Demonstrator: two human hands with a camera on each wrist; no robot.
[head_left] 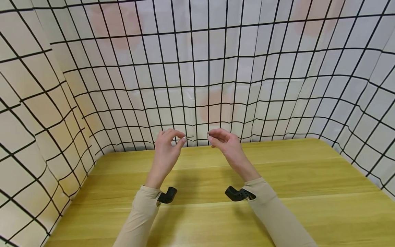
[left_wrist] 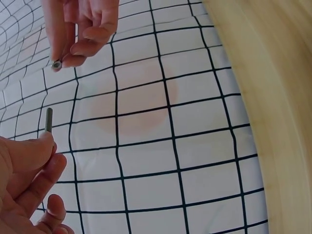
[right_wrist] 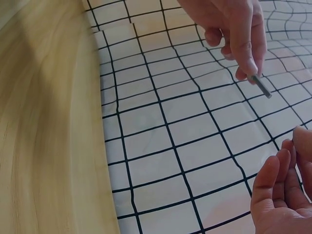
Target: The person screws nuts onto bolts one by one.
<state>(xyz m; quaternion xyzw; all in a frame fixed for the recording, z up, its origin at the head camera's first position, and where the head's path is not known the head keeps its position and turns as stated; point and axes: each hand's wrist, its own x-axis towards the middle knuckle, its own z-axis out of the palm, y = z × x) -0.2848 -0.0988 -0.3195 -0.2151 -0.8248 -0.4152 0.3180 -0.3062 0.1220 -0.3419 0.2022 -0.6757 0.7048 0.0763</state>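
Observation:
Between thumb and index finger, my left hand (head_left: 166, 149) pinches a thin metal bolt (head_left: 189, 137), its grey shank sticking out toward the other hand. The same bolt (left_wrist: 48, 119) stands upright in the left wrist view, its lower end hidden by the fingers. Opposite, my right hand (head_left: 227, 144) pinches a small metal nut (left_wrist: 57, 64) at its fingertips; the nut's hole shows in the left wrist view. A short gap separates bolt and nut, and both hands are raised above the far part of the table. In the right wrist view the fingers hide the nut.
A wooden table (head_left: 210, 219) spreads below the hands. White cloth with a black grid (head_left: 172, 75) hangs behind its far edge and along both sides. Each wrist wears a black camera mount, one at the left cuff (head_left: 167, 195), one at the right (head_left: 237, 194).

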